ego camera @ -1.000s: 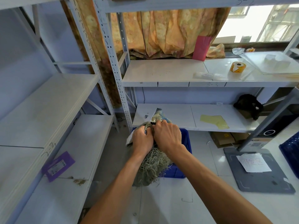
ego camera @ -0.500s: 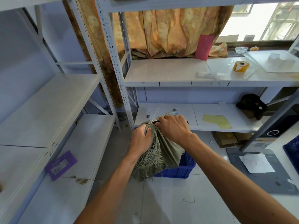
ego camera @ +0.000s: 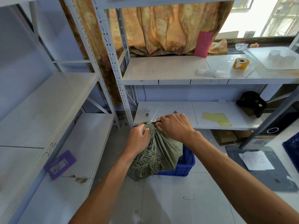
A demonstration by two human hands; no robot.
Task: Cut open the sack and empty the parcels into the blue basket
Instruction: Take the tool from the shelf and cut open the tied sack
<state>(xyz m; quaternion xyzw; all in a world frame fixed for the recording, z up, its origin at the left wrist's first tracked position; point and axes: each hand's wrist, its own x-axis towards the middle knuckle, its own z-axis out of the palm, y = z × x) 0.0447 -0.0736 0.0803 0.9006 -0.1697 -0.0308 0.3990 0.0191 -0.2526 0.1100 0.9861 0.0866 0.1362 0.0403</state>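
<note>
A green woven sack (ego camera: 166, 147) with a frayed, tied neck hangs over the blue basket (ego camera: 186, 165) on the floor, hiding most of it. My left hand (ego camera: 137, 138) is closed around the left side of the gathered neck. Pressed against the right side of the neck, my right hand (ego camera: 175, 126) is closed on a small black tool (ego camera: 157, 121) whose tip lies at the tie. A thin white strand (ego camera: 155, 114) sticks up from the tie. No parcels are visible.
White metal shelving stands at the left (ego camera: 48, 110) and ahead (ego camera: 202, 78), with an upright post (ego camera: 116, 75) close to the sack. A purple card (ego camera: 60, 164) lies on the left shelf. A grey floor scale (ego camera: 258, 172) and another blue crate (ego camera: 292, 149) sit at the right.
My right hand has moved off my left hand to the right side of the neck. The sack has turned, and more of its cloth now hangs over the basket.
</note>
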